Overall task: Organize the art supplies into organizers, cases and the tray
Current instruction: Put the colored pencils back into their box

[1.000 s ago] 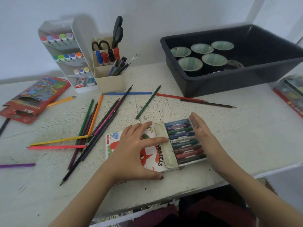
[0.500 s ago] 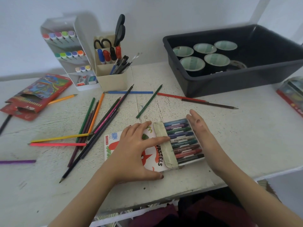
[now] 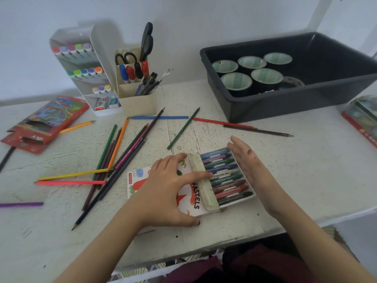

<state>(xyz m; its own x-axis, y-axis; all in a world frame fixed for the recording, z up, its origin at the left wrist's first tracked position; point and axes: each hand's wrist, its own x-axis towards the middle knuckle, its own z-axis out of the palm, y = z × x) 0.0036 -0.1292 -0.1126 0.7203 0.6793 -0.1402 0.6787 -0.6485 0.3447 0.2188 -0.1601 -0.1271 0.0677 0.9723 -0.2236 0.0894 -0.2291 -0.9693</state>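
Plainly, most of the sorting is left to do at my left: the red pencil case point(image 3: 44, 123) lies open on the desk point(image 3: 306, 170), and coloured pencils point(image 3: 114, 160) lie scattered beside it. Behind them the marker organizer point(image 3: 81, 68) and pen holder point(image 3: 134, 99) look filled. Before me the oil pastels box point(image 3: 191, 197) sits half open. My left grip point(image 3: 169, 193) is spread and pressing on its sleeve. My right grip point(image 3: 251, 166), fingers straight, lies flat against the inner end, ready, I judge, to slide it shut. Further right, the dark tray point(image 3: 285, 107) holds tape rolls point(image 3: 236, 80).
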